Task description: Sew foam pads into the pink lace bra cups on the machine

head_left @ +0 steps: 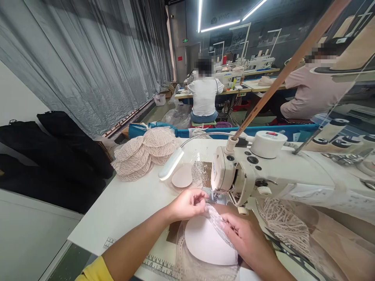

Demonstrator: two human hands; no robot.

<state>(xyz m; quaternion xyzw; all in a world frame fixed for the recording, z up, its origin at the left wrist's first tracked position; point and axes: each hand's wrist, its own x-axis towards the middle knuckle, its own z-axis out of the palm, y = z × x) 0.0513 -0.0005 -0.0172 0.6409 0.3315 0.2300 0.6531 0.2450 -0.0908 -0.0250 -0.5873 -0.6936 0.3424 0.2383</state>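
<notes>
In front of the sewing machine point(231, 175), my left hand point(190, 203) pinches the upper end of a strip of beige lace fabric point(216, 219). My right hand point(240, 231) grips the same lace lower down, fingers closed on its edge. Under the lace lies a pale oval bra cup point(205, 242), with more lace spread beneath it. The machine's needle area is just beyond my fingertips, partly hidden by the left hand. Another pale cup point(182, 176) rests on lace behind my left hand.
Stacked lace pieces point(146, 152) lie at the table's far left. A lamp point(171, 164) on a bendable neck hangs over the table. Scissors point(290, 249) and more lace point(285, 218) sit at the right. Two people work at machines beyond.
</notes>
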